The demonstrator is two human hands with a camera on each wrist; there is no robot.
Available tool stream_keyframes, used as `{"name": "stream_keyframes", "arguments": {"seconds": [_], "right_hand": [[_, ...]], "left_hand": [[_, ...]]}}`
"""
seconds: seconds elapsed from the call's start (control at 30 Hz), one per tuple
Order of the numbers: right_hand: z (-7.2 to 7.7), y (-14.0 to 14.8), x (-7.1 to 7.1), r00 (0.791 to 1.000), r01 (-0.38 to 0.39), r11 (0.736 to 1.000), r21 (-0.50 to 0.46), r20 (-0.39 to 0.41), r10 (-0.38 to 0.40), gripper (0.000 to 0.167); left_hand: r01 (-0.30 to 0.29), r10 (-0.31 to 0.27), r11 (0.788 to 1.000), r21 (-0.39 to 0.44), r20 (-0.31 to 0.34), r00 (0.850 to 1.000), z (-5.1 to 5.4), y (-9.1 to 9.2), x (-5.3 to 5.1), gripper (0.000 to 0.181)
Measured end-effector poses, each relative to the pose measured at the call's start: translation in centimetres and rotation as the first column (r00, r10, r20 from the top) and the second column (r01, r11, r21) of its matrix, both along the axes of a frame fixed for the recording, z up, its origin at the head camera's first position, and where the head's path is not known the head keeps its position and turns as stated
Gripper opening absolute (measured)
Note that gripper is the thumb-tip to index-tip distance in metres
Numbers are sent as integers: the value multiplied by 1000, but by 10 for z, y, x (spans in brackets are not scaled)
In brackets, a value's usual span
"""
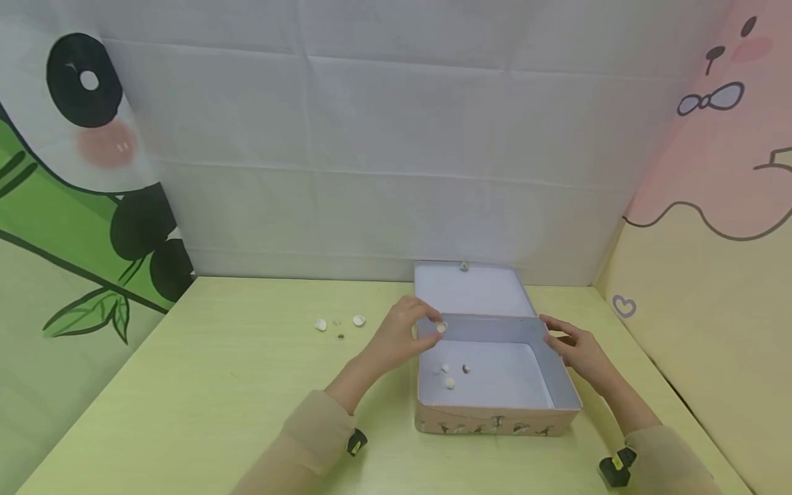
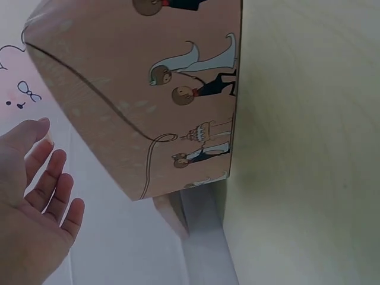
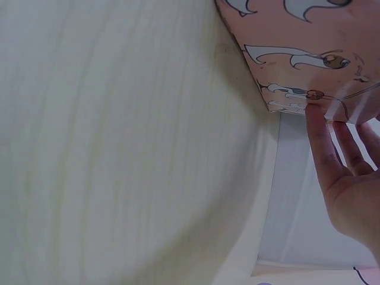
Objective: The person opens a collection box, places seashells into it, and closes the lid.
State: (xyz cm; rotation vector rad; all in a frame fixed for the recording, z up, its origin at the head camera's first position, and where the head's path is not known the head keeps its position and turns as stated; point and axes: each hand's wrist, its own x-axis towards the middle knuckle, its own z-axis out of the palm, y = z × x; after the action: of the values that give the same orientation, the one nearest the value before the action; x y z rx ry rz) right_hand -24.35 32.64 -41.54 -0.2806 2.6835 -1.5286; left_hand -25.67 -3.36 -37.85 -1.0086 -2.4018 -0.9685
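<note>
Head view: Small shell-like pieces (image 1: 449, 383) are scattered inside an illustrated hinged box (image 1: 470, 418). A pale piece (image 1: 442, 327) is pinched over the box's left side by the left hand (image 1: 399, 333); the right wall is touched by straight fingers of the right hand (image 1: 581, 354). Farther off, four bits (image 1: 359, 320) are spread on the table (image 1: 247, 385); the lid (image 1: 473, 289) is raised.

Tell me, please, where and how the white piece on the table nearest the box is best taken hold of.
I would pinch opposite edges of the white piece between thumb and fingertip, coming from above on the side toward the box. It looks small and roundish and lies on the table, with the other pieces there on its opposite side.
</note>
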Motion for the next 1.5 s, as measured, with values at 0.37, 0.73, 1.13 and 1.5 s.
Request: {"name": "stream_keyframes", "arguments": {"seconds": [0.37,0.73,1.13,1.5], "right_hand": [[0,-1,-2,1000,-4,1000,-6,2,4,55],[-1,-1,-3,1000,-2,1000,-12,8,2,55],[-2,1,-3,1000,1,1000,-18,0,-1,55],[0,1,-1,1000,2,1000,-9,8,-2,56]], "left_hand": [[44,-29,981,-188,81,996,-21,13,-12,19],[55,-37,960,-274,69,997,-20,15,-17,24],[46,-15,969,-244,128,992,-3,-1,-6,28],[57,-29,983,-175,156,987,12,-27,1,32]]}}
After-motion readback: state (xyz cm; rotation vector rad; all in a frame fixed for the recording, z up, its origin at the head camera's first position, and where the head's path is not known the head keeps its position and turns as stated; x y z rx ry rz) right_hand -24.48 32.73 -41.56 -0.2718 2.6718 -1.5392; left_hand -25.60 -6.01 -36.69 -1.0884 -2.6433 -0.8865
